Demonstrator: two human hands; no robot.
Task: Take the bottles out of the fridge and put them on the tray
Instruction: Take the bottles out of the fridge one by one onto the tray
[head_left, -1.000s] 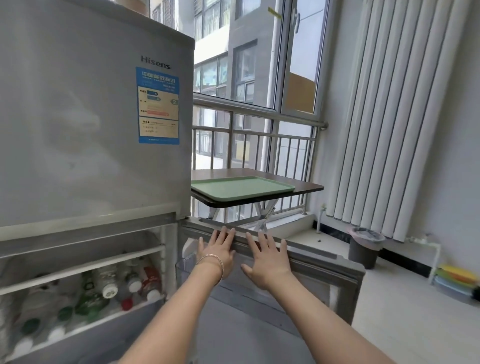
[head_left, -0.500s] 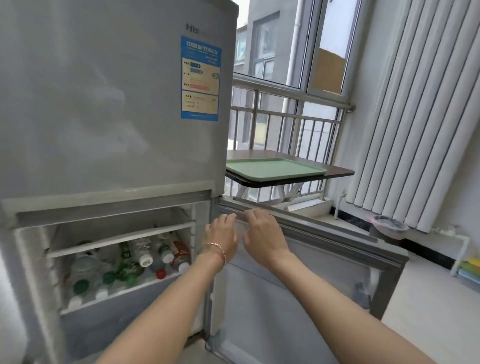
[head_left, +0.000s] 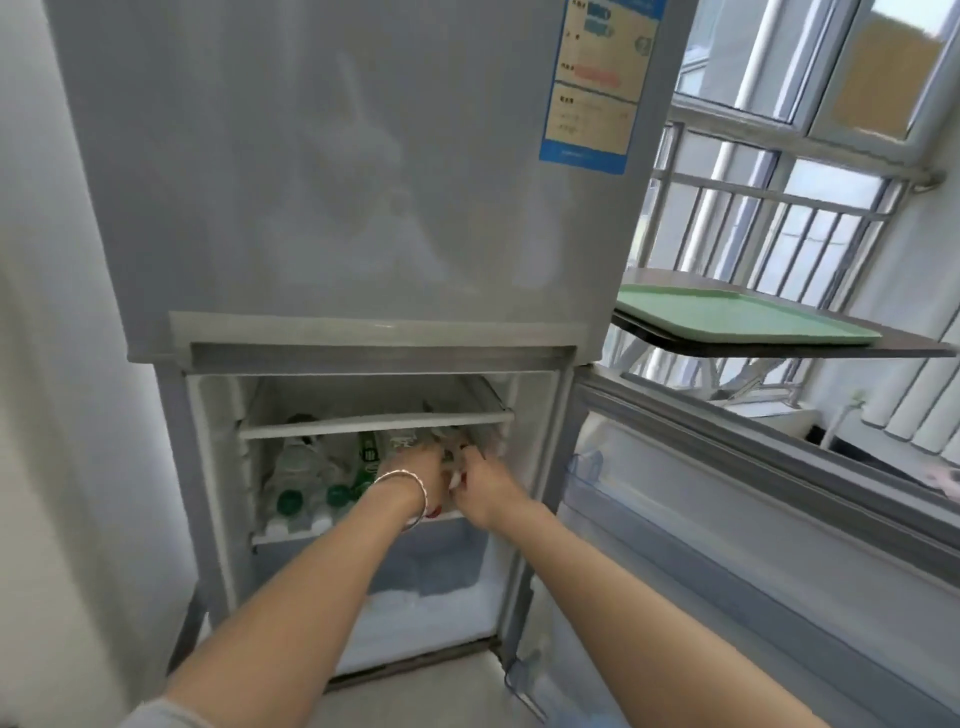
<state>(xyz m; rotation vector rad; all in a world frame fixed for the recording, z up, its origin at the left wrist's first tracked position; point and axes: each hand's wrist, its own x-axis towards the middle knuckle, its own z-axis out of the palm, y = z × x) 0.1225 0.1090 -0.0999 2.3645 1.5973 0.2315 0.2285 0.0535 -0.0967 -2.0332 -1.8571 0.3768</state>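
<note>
The silver fridge (head_left: 363, 208) has its lower compartment open. Several plastic bottles (head_left: 306, 483) lie on the middle shelf, caps facing me, some green. My left hand (head_left: 415, 467), with a bracelet at the wrist, is inside on the right side of the shelf, over a white-labelled bottle (head_left: 400, 441). My right hand (head_left: 483, 488) is beside it, against the rightmost bottles, where a bit of red shows. Motion blur and the backs of my hands hide the fingers. The pale green tray (head_left: 737, 317) lies bare on a dark table to the right.
The lower fridge door (head_left: 753, 519) stands swung open to the right, below the table (head_left: 883, 348). A white drawer fills the compartment under the shelf. A railing and window lie behind the table, a white wall to the left.
Both hands left the top edge of the open door and went down and left into the compartment, onto the bottles. My head turned left and down toward the fridge.
</note>
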